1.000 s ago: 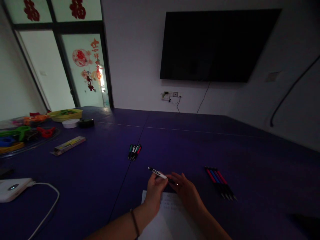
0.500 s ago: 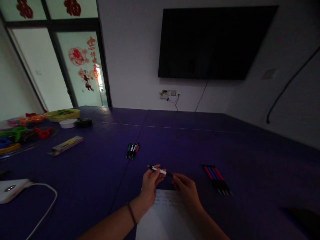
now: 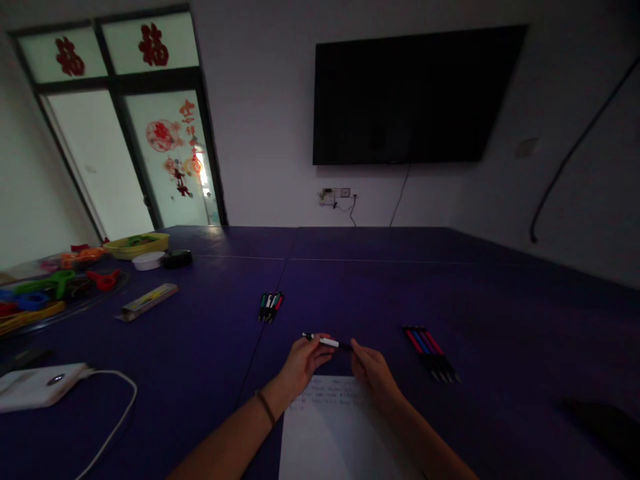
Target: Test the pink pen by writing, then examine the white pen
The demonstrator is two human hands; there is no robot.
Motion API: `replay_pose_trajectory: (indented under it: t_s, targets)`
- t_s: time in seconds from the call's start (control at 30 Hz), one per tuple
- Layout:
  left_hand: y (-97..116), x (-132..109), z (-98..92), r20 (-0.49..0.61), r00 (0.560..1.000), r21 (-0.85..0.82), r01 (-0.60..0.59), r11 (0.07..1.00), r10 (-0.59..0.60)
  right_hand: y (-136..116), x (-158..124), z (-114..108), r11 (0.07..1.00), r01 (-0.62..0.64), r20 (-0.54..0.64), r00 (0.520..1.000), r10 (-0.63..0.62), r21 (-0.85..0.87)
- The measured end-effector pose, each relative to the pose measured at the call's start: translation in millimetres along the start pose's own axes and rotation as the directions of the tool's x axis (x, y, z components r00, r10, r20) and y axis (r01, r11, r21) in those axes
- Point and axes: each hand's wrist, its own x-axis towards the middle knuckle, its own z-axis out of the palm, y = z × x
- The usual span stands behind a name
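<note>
A white and black pen (image 3: 329, 342) lies crosswise between my two hands, above the top edge of a sheet of paper (image 3: 325, 440). My left hand (image 3: 301, 362) is closed on its white barrel, with a dark band around the wrist. The fingers of my right hand (image 3: 373, 371) pinch its black end at the right. Handwriting covers the upper part of the sheet. Right of my hands, several pens (image 3: 429, 352) with pink and blue barrels lie side by side. A small bunch of pens (image 3: 271, 307) with green, white and red barrels lies beyond my left hand.
On the left are a white power bank (image 3: 43, 387) with a cable (image 3: 131, 400), a narrow box (image 3: 149, 301), a tray of colourful clips (image 3: 63, 283), a yellow basket (image 3: 137, 245) and a black roll (image 3: 178, 259). A dark object (image 3: 603, 423) lies at the right edge.
The camera view has shifted, so most of the scene sits a little lower and the table's left side shows further right. Both hands still hold the pen in much the same way.
</note>
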Motion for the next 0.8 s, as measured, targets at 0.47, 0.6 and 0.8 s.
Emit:
replay_pose_trajectory:
  t_s: [0.47, 0.6, 0.8]
  targets:
    - [-0.9, -1.8, -1.9, 0.039, 0.997, 0.138, 0.054, 0.989, -0.060, 5.9, 0.0, -4.8, 0.974, 0.074, 0.016, 0.997, -0.079, 0.215]
    - [-2.3, -0.8, -1.8, 0.001, 0.999, 0.160, 0.045, 0.986, -0.046, 6.7, 0.9, -3.8, 0.974, 0.035, 0.027, 0.999, -0.042, 0.224]
    - [-3.7, -0.8, -1.0, -0.048, 0.999, 0.211, 0.027, 0.977, -0.017, 6.9, 0.1, -1.1, 0.975, 0.020, 0.023, 0.999, -0.026, 0.221]
